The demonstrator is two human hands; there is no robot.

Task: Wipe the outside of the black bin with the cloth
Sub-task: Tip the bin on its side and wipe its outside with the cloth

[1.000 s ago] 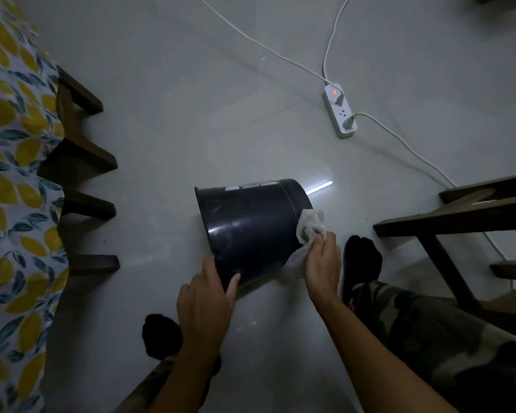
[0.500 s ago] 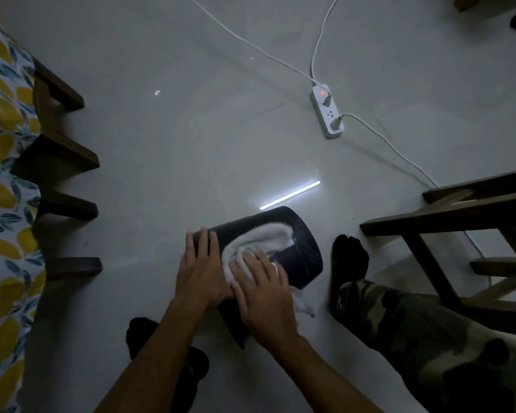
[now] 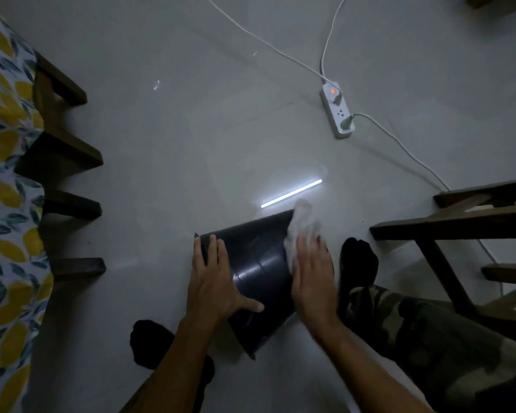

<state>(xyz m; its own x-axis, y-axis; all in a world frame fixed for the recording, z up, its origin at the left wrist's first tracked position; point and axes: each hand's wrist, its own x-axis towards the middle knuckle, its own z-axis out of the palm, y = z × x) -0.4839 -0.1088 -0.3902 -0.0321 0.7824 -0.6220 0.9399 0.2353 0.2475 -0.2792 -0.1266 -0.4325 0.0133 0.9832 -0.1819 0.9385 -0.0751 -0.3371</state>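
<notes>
The black bin (image 3: 255, 263) lies tipped on its side on the grey floor between my feet, its wide rim toward me. My left hand (image 3: 213, 278) rests flat on its left side, fingers spread, thumb across the wall. My right hand (image 3: 312, 275) lies flat against the bin's right side and presses the white cloth (image 3: 303, 225) onto it. The cloth sticks out beyond my fingertips at the bin's far right corner and looks blurred.
A white power strip (image 3: 337, 110) with cables lies on the floor further out. Dark wooden furniture legs (image 3: 447, 234) stand to the right, and a chair with a lemon-print cover (image 3: 6, 186) to the left. My black-socked feet (image 3: 358, 260) flank the bin.
The bin has been turned over on the floor. My right hand slid the cloth from the top of the bin across to its right side. My left hand stayed on the left side.
</notes>
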